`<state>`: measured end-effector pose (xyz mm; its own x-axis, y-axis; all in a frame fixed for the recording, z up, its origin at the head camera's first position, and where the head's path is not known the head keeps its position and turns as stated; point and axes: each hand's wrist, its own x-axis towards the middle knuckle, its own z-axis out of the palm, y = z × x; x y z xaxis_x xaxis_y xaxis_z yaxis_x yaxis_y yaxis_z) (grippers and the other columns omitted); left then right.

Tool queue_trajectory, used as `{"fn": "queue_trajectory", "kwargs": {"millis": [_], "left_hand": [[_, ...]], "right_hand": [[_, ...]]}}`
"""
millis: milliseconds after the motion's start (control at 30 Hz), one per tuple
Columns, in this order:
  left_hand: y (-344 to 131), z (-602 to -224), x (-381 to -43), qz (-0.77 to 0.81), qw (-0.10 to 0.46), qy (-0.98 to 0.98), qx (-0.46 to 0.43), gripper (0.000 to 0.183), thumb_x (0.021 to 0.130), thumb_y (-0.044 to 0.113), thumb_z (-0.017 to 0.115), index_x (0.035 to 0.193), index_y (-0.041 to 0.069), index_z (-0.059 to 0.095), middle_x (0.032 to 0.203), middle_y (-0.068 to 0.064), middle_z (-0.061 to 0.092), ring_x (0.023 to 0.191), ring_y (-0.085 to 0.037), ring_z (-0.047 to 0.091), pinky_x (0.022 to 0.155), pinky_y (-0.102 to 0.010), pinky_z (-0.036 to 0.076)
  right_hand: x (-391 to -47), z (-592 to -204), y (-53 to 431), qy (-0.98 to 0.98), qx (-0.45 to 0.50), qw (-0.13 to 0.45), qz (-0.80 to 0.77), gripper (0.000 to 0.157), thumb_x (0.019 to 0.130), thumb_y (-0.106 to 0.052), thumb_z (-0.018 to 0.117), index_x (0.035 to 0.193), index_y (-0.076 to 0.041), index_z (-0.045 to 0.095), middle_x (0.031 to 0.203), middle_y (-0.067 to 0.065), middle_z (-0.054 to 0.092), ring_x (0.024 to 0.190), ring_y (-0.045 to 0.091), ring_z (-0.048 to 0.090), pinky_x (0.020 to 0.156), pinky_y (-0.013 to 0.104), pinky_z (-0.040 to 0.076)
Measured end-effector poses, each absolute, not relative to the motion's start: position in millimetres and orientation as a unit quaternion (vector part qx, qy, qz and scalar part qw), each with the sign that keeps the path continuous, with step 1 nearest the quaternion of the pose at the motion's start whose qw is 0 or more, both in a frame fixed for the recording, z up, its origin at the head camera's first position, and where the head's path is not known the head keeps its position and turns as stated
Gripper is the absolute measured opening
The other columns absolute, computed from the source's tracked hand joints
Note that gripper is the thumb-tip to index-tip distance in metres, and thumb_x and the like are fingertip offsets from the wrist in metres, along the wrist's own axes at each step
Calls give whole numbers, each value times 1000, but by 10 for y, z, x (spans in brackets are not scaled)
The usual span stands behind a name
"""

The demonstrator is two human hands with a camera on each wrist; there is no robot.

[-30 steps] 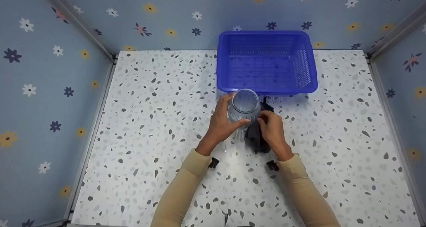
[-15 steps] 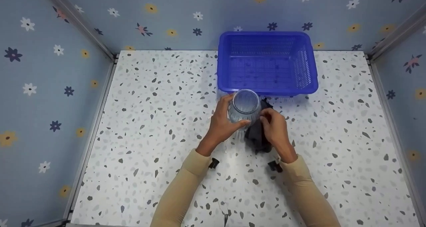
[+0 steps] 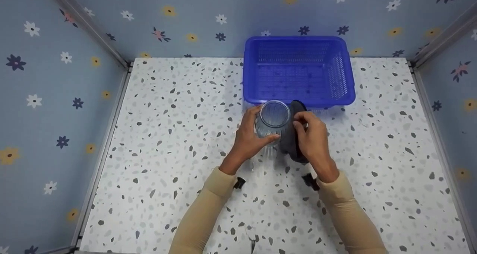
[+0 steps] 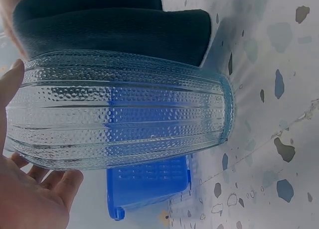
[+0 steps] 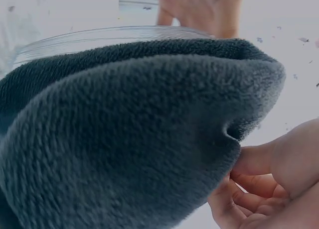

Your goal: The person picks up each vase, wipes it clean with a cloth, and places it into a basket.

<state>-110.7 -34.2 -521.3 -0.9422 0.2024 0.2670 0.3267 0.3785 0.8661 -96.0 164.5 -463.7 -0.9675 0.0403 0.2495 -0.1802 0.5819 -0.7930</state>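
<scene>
A clear ribbed glass vase [image 3: 275, 114] with a dimpled surface stands upright on the speckled table, its round mouth facing up. My left hand [image 3: 249, 135] holds it around the upper part, thumb in front and fingers behind; in the left wrist view the left hand [image 4: 35, 194] curves about the vase [image 4: 124, 109]. My right hand [image 3: 313, 138] pinches the edge of a dark grey cloth [image 3: 296, 142] close along the vase's right side. Up close, the fuzzy cloth [image 5: 124, 129] hangs in folds from the thumb and fingertips of the right hand [image 5: 269, 179].
A blue plastic basket [image 3: 299, 101] with perforated walls stands just behind the vase, against the flowered back panel [image 3: 201, 19]. Flowered panels also rise at the left and right of the white speckled table [image 3: 179, 135]. Small black mounts [image 3: 239, 182] sit at both wrists.
My right hand has moved slightly right and outward with the cloth, which now stands taller and fuller beside the vase. My left hand and the vase have stayed in place.
</scene>
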Motion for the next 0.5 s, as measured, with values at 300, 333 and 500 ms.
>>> {"fn": "queue_trajectory", "kwargs": {"millis": [300, 333, 500], "left_hand": [[-340, -5211, -1105, -536, 61, -826, -163, 94, 82, 37, 93, 156, 9, 42, 157, -11, 46, 146, -25, 45, 117, -44, 42], [-341, -5208, -1105, -536, 60, -826, -162, 94, 82, 37, 93, 156, 9, 42, 157, -10, 46, 146, -25, 45, 117, -45, 42], [-342, -5198, -1109, -535, 54, -828, -158, 95, 82, 37, 93, 156, 10, 41, 157, -10, 46, 146, -25, 45, 117, -45, 42]], "right_hand": [[-962, -4563, 1599, -880, 54, 154, 445, 6, 97, 6, 71, 102, 7, 73, 97, 22, 71, 88, 35, 70, 78, 47, 56], [-962, -4560, 1599, -881, 53, 156, 444, 6, 96, 6, 71, 102, 7, 74, 97, 21, 71, 88, 34, 70, 77, 46, 55], [-958, -4551, 1602, -883, 48, 158, 438, 7, 95, 5, 73, 102, 6, 75, 96, 20, 73, 87, 31, 69, 72, 39, 53]]}}
